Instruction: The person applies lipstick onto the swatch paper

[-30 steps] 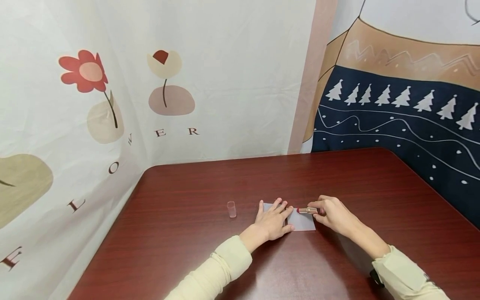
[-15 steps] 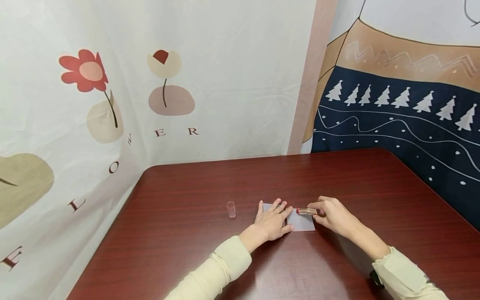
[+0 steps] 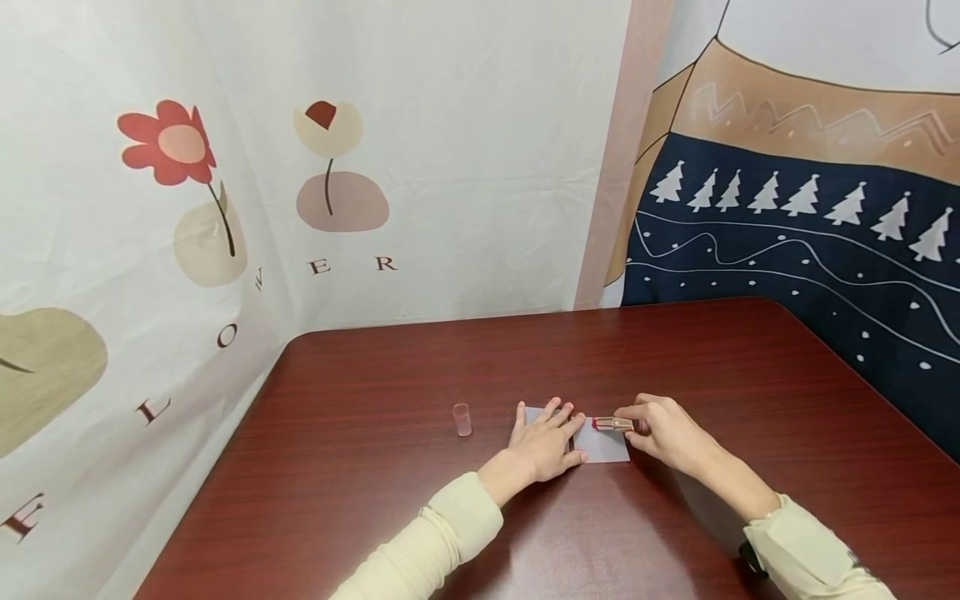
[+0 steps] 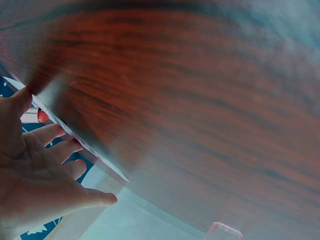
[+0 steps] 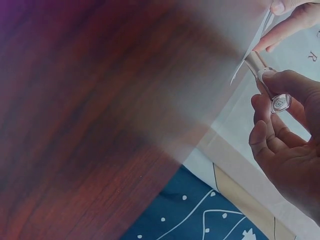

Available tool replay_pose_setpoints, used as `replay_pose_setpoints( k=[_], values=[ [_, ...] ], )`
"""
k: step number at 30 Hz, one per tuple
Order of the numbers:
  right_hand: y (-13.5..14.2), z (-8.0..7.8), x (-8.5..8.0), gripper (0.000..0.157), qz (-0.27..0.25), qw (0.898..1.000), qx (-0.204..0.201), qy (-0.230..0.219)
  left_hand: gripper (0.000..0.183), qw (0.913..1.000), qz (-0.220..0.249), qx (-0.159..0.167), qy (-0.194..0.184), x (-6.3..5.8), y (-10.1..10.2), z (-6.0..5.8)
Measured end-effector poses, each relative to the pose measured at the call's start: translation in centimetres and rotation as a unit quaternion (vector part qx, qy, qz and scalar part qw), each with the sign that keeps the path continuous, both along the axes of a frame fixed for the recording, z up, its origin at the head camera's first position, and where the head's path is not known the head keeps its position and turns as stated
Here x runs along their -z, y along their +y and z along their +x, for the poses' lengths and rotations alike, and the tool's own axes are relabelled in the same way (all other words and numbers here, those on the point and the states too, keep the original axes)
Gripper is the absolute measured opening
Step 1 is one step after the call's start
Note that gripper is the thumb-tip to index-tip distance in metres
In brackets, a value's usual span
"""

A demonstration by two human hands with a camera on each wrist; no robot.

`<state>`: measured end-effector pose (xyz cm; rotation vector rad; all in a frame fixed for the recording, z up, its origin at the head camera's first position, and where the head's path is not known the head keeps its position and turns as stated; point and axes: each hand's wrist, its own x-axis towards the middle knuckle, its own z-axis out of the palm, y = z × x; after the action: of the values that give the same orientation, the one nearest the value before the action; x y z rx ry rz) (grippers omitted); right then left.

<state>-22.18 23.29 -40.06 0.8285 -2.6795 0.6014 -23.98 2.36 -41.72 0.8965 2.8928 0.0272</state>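
My left hand [image 3: 543, 446] lies with spread fingers on a small pale sheet of paper [image 3: 603, 450], covering its middle. Between the thumb and fingers of my right hand [image 3: 669, 429] is a lipstick [image 3: 615, 423] with a gold-toned tube and a red tip. The lipstick points left, its tip right over the paper's right part. In the right wrist view the clear base of the lipstick [image 5: 280, 103] faces the camera, pinched by thumb and fingers. In the left wrist view the red lipstick tip [image 4: 42, 116] shows beside my left fingers.
A clear lipstick cap [image 3: 462, 420] stands on the dark red wooden table [image 3: 390, 483], left of my left hand. Behind the table hang a white curtain [image 3: 480, 167] with flower prints and a dark blue one [image 3: 825, 242] with trees.
The lipstick and my right hand have shifted very slightly downward in the head view, the tip a touch to the left. My left hand stays in place on the paper.
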Motion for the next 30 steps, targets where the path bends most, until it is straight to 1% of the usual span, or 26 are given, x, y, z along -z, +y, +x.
replay_pose_setpoints(
  k=[13,30],
  values=[
    [0.04,0.22,0.04,0.021,-0.007,1.0,-0.004,-0.016,0.059,1.0,0.006,0.003,-0.002,-0.2,-0.08,0.27],
    [0.18,0.37,-0.05,0.022,0.001,1.0,-0.009,-0.014,0.059,1.0,0.001,-0.001,0.006,-0.06,0.09,0.11]
  ],
)
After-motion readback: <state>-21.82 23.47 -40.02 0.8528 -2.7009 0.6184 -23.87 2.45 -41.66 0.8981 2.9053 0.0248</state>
